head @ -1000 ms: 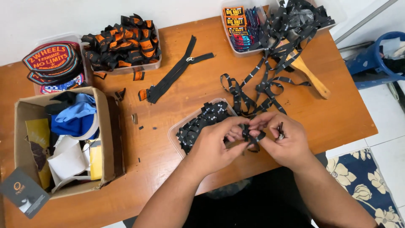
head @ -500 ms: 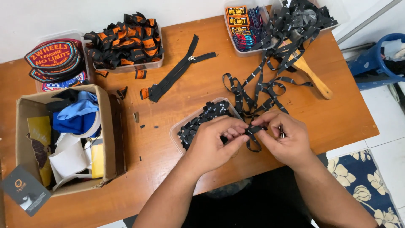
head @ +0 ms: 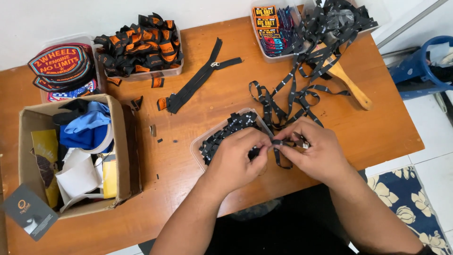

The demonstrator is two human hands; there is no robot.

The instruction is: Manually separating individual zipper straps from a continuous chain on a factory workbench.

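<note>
Both hands meet over the near edge of the worktop [head: 198, 108]: the left hand [head: 236, 158] and the right hand [head: 314, 153] are pinched together on a short length of black ribbon [head: 282, 141], which runs back in loops toward the tangled heap at the far right. The ribbon looks light, thin and limp, so it will likely flop and twist unless held close to the spot being worked, fingertips on either side. Just under the left hand sits a clear tray [head: 212, 141] of small black cut pieces, easy to nudge. A wooden handle [head: 351, 87] lies among the loops to the right. The cardboard box [head: 127, 156] stands well apart to the left, and bare wood between box and tray gives the most open room; the near edge is close behind the wrists.
</note>
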